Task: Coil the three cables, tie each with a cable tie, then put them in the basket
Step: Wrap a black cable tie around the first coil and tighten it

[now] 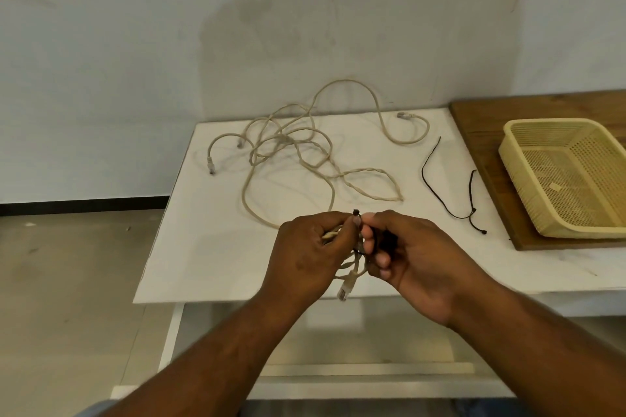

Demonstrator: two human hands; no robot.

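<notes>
Head view takes in a pale wall (135,44) across the top and a grey floor (67,281) at nine o'clock. Between them stands the white table (210,247) that carries our work. At three o'clock a wooden board (481,125) lies on the table's right side. On it sits the basket (521,193), with no cable in it that we can see. At twelve o'clock the loose cables (288,145) sprawl in one tangle on the tabletop, uncoiled.

Our hands meet over the near edge at six o'clock. The left hand (305,257) has its fingers curled round the coil (356,267), clamped on it. The right hand (416,261) has thumb and forefinger pinched together on the tie (355,212), its other fingers curled, with something black showing inside them.

The coil hangs off the table between the two hands. Its long axis runs twelve to six, and a plug (343,293) dangles from the six o'clock end. The tie's knotted end pokes up at the coil's twelve o'clock end, right between the two sets of fingertips. We judge the right hand is best placed to draw it tight while the left steadies.

Two spare ties (423,168) lie at two o'clock, between the hands and the board. We reckon this is the first of three cables, with the tying under way.
</notes>
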